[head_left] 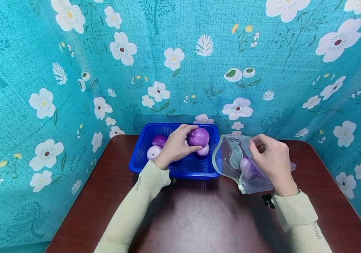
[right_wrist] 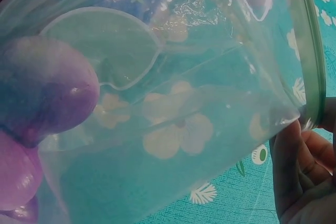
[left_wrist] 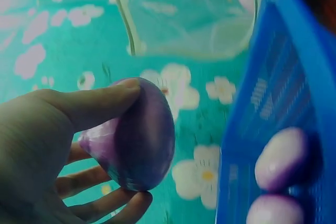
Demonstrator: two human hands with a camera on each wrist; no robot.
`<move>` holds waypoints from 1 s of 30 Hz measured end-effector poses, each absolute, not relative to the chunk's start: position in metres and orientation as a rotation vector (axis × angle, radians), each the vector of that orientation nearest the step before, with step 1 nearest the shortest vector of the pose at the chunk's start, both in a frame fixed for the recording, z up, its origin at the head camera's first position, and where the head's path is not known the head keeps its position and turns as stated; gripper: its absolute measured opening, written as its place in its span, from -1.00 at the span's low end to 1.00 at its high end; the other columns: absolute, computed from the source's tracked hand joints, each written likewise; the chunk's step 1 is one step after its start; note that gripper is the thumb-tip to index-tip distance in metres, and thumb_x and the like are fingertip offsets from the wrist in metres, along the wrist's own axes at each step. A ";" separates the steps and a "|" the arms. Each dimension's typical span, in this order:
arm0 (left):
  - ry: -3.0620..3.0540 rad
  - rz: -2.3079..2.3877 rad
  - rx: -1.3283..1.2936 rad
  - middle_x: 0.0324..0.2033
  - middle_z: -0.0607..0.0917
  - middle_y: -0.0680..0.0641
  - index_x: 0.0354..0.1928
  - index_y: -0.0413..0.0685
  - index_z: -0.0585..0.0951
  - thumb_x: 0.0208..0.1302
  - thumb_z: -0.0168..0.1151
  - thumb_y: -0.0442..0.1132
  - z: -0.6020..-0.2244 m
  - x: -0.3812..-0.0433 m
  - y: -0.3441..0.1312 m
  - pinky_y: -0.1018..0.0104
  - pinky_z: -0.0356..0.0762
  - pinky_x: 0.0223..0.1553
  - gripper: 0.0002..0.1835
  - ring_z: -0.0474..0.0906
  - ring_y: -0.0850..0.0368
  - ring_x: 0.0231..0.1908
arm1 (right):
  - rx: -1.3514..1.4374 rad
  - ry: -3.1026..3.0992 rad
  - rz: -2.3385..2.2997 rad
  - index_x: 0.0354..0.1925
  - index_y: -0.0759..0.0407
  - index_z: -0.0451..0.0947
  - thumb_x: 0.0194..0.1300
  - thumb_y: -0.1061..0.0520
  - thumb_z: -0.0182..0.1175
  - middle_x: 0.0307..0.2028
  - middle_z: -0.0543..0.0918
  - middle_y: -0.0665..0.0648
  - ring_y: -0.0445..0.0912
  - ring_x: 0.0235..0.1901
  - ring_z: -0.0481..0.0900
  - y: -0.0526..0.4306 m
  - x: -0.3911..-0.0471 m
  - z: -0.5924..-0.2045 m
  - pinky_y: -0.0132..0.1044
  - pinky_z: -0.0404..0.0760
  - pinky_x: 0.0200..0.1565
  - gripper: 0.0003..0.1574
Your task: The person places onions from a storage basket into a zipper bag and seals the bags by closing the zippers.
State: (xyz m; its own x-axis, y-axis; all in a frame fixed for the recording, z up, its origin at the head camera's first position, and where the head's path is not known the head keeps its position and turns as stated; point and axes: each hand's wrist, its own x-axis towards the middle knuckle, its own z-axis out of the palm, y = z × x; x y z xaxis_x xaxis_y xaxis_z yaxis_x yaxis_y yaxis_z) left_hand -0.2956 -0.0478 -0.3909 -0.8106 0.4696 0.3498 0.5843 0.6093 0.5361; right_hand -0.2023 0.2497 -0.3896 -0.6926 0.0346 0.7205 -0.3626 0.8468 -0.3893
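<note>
A purple onion (head_left: 200, 137) is gripped between the thumb and fingers of my left hand (head_left: 178, 142), above the right part of a blue plastic basket (head_left: 175, 174). The left wrist view shows the same onion (left_wrist: 142, 135) raised above the basket's rim. More onions (head_left: 154, 152) lie in the basket. My right hand (head_left: 270, 158) pinches the edge of a clear zip bag (head_left: 231, 168), whose mouth gapes toward the basket. Inside the bag are onions (right_wrist: 52, 85), seen close in the right wrist view; some are partly cut off by the frame.
The basket stands near the back edge of a dark red-brown table (head_left: 199, 218). Behind and on both sides hangs a turquoise flowered cloth (head_left: 180, 70). The bag is just right of the basket, over the table.
</note>
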 end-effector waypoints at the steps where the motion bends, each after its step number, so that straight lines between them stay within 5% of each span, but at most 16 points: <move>1: -2.641 -0.993 -0.905 0.19 0.62 -0.03 0.37 0.03 0.54 0.13 0.59 0.05 -0.391 -0.291 -0.046 0.09 0.60 0.21 -0.23 0.60 0.03 0.17 | 0.236 -2.254 0.670 -0.37 0.24 0.70 0.24 0.26 0.38 -0.53 0.73 0.19 0.01 -0.60 0.62 0.250 -0.202 -0.390 -0.14 0.61 -0.47 -0.94; 14: -2.546 -1.084 -1.178 0.24 0.59 -0.01 0.41 0.11 0.49 0.13 0.60 0.03 -0.406 -0.255 -0.011 0.23 0.64 0.18 -0.21 0.56 0.09 0.21 | 0.218 -2.256 0.692 -0.36 0.22 0.72 0.25 0.23 0.39 -0.53 0.73 0.17 0.00 -0.58 0.62 0.252 -0.204 -0.390 -0.32 0.54 -0.45 -0.94; 21: -2.527 -0.991 -1.254 0.27 0.59 -0.02 0.42 0.05 0.50 0.14 0.59 0.05 -0.414 -0.251 0.000 0.27 0.57 0.27 -0.19 0.57 0.10 0.24 | 0.210 -2.260 0.699 -0.36 0.25 0.71 0.24 0.23 0.38 -0.54 0.72 0.19 0.02 -0.58 0.61 0.253 -0.201 -0.387 -0.23 0.57 -0.45 -0.92; 30: -2.551 -0.917 -1.275 0.25 0.62 -0.04 0.36 -0.01 0.48 0.16 0.58 0.06 -0.426 -0.247 0.013 0.36 0.52 0.29 -0.22 0.58 0.12 0.23 | 0.203 -2.246 0.730 -0.33 0.25 0.72 0.25 0.22 0.39 -0.52 0.73 0.20 0.03 -0.57 0.63 0.255 -0.200 -0.383 -0.74 0.31 -0.35 -0.92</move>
State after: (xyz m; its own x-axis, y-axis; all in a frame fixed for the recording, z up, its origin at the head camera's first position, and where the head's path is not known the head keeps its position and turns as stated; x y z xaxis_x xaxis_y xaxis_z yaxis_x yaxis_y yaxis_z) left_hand -0.2469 0.0125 -0.4256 -0.6290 0.6767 0.3826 0.7654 0.4530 0.4570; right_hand -0.2000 0.2546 -0.3835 -0.7047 0.0755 0.7054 -0.3535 0.8247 -0.4414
